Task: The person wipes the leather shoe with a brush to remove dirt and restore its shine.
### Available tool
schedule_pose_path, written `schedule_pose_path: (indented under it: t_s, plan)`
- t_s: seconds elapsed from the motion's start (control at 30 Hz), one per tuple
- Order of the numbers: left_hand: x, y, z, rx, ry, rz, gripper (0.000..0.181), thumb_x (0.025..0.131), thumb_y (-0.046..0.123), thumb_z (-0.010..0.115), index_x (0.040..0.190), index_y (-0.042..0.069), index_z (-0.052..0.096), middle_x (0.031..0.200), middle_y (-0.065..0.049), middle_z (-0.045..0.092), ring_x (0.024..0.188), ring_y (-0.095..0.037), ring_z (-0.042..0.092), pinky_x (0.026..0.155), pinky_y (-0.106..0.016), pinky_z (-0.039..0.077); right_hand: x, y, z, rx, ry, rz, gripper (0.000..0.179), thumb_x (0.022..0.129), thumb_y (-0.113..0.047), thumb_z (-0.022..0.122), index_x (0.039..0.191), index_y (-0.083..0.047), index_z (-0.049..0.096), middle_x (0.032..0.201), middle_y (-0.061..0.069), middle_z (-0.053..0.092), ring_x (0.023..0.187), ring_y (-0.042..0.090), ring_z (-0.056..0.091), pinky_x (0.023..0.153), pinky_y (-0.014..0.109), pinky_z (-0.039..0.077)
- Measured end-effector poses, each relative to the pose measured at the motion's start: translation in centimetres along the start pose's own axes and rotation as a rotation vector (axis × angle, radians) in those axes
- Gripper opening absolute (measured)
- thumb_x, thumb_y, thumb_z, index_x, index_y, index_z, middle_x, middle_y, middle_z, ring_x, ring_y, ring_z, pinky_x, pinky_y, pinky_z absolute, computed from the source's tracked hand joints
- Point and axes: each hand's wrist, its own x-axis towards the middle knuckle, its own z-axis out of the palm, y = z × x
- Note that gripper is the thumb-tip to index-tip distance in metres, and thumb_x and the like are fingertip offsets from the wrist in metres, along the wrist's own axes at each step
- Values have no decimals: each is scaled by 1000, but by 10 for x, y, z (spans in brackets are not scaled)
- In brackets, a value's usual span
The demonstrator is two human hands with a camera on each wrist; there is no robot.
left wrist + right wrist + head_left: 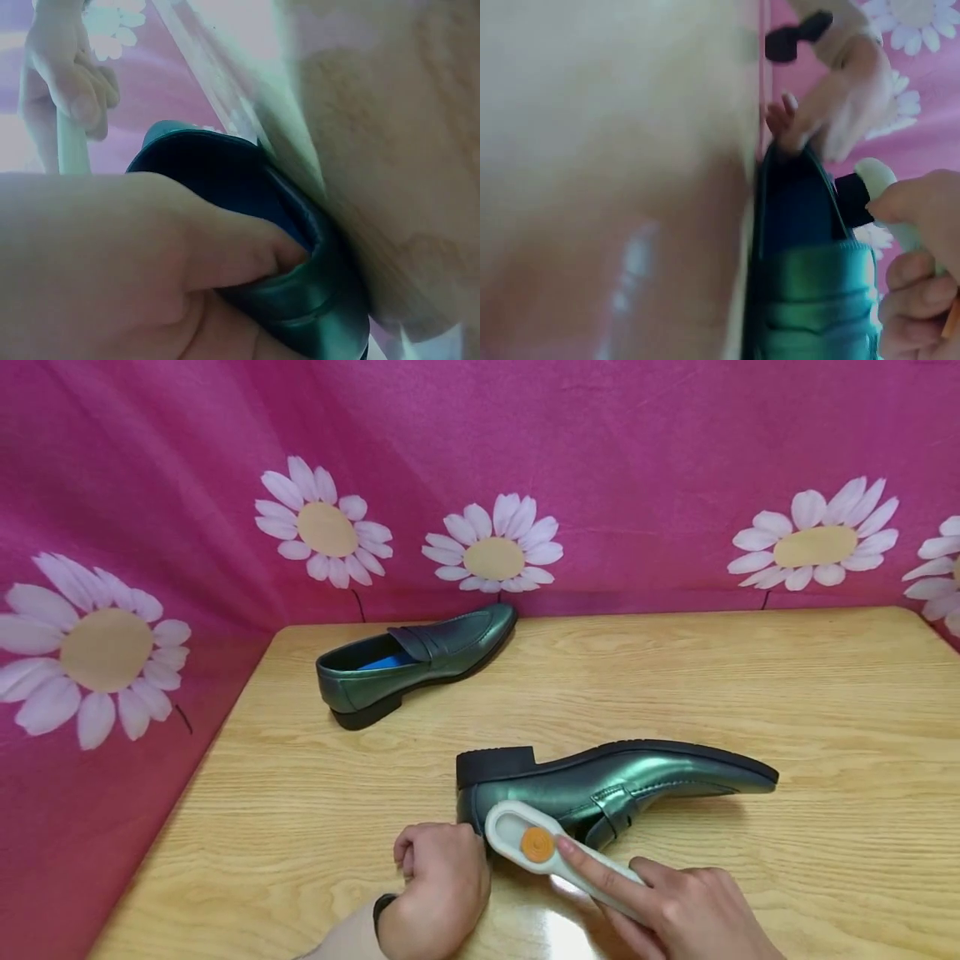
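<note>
A shiny dark green loafer (660,768) lies on its side on the table, its black sole facing away from me and its toe to the right. My left hand (442,885) grips it at the heel; in the left wrist view the thumb (247,251) reaches inside the rim of the opening. With my right hand (697,910) I hold a white-handled shoe brush (517,814) with a round orange knob, index finger laid along the handle. In the right wrist view the brush's black end (853,201) is against the shoe's side near the heel.
A matching green loafer (465,647) with a blue insole stands upright at the back left of the wooden table (825,693). Behind and to the left hangs a pink cloth (622,460) printed with large white daisies.
</note>
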Motion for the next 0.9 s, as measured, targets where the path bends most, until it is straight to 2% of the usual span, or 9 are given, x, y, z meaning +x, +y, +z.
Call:
schedule_pose_path:
  t_s: [0.07, 0.13, 0.23, 0.3, 0.43, 0.53, 0.7, 0.77, 0.9]
  plan:
    - [1, -1, 0, -7, 7, 7, 48, 90, 39, 60, 60, 3, 55, 53, -9, 48, 48, -25, 49, 53, -42, 45, 4, 3, -5, -28, 21, 40, 64, 86, -38, 71, 143, -40, 43, 61, -22, 21, 47, -7, 19, 44, 15, 19]
    - [2, -2, -1, -11, -1, 25, 51, 91, 47, 58, 62, 4, 56, 54, -8, 49, 47, -24, 49, 53, -42, 45, 8, 8, -9, -57, 57, 74, 53, 93, -46, 60, 143, -41, 43, 60, -21, 20, 47, -6, 19, 43, 17, 19]
    - [3, -3, -1, -18, -28, 44, 52, 91, 49, 57, 64, 5, 57, 56, -8, 49, 48, -24, 48, 53, -42, 46, 12, 11, -11, -78, 113, 45, 48, 97, -53, 46, 143, -37, 45, 59, -21, 21, 47, -6, 20, 43, 16, 19]
    - [3, -3, -1, -13, -31, 53, 53, 91, 50, 57, 65, 5, 57, 55, -8, 49, 47, -24, 48, 53, -42, 46, 11, 9, -8, -37, 89, 7, 49, 97, -47, 52, 144, -35, 44, 60, -22, 22, 47, -7, 20, 43, 15, 19]
    - [1, -3, 0, -6, -3, 51, 49, 91, 42, 58, 61, 4, 55, 54, -9, 48, 46, -24, 48, 52, -41, 45, 6, 3, -4, 63, -45, -27, 73, 82, -26, 76, 146, -34, 41, 62, -22, 22, 47, -9, 21, 44, 13, 21]
    - [1, -4, 1, -15, 16, 60, 48, 91, 42, 59, 61, 5, 56, 54, -7, 49, 45, -24, 48, 51, -41, 45, 5, 4, -8, 30, -65, 15, 73, 82, -29, 77, 145, -38, 41, 62, -22, 22, 46, -8, 21, 43, 14, 21]
    - [2, -7, 1, -9, 38, 97, 53, 90, 53, 57, 62, 8, 57, 55, -4, 49, 44, -22, 47, 50, -40, 44, 9, 8, -20, -104, 4, 121, 77, 78, -36, 79, 144, -44, 40, 59, -21, 22, 45, -4, 20, 43, 18, 21]
    - [1, -7, 2, -4, 43, 111, 52, 90, 53, 57, 63, 8, 57, 55, -4, 49, 43, -21, 47, 49, -40, 43, 10, 7, -19, -72, -15, 100, 76, 79, -34, 78, 144, -42, 40, 59, -21, 23, 46, -5, 21, 43, 18, 22]
    - [0, -7, 2, 0, 36, 126, 41, 91, 35, 59, 60, 7, 56, 57, -4, 50, 44, -21, 46, 48, -40, 42, 8, 2, -13, 71, -150, 24, 70, 87, -32, 71, 147, -38, 37, 61, -22, 25, 46, -8, 23, 43, 16, 24]
